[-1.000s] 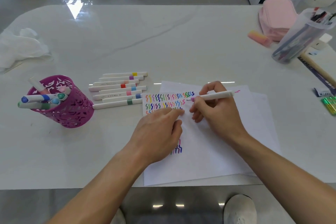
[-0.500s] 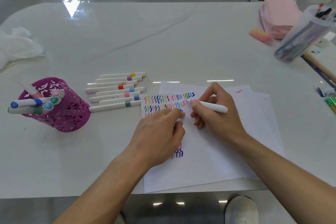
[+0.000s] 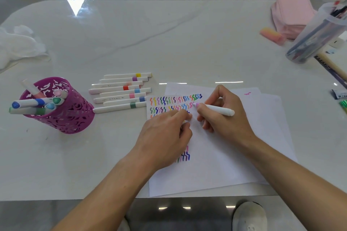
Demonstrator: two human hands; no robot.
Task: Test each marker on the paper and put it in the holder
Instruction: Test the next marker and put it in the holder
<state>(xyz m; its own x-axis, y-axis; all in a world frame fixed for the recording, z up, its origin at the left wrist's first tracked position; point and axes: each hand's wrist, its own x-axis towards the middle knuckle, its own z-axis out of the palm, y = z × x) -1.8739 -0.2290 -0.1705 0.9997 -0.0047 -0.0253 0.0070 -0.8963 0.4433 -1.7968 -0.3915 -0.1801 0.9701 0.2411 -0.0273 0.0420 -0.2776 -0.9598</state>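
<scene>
My right hand (image 3: 223,120) grips an uncapped white marker (image 3: 217,109) and holds its pink tip on the white paper (image 3: 234,155), at the end of the second row of coloured squiggles. My left hand (image 3: 163,140) rests on the paper just left of it, covering part of the squiggles. Its fingers curl under, so anything inside them is hidden. Several capped markers (image 3: 120,93) lie side by side left of the paper. The purple cut-out holder (image 3: 73,118) stands at the left with several markers in it.
A pink pouch (image 3: 293,11), a pink-orange eraser (image 3: 272,35) and a clear tub of pens (image 3: 317,37) sit at the far right. A white cloth (image 3: 18,43) lies at the far left. The table's front edge runs just below the paper.
My right hand tilted the marker from level to slanted, tip down on the paper. A new pink squiggle now ends the second row. My left hand stayed put.
</scene>
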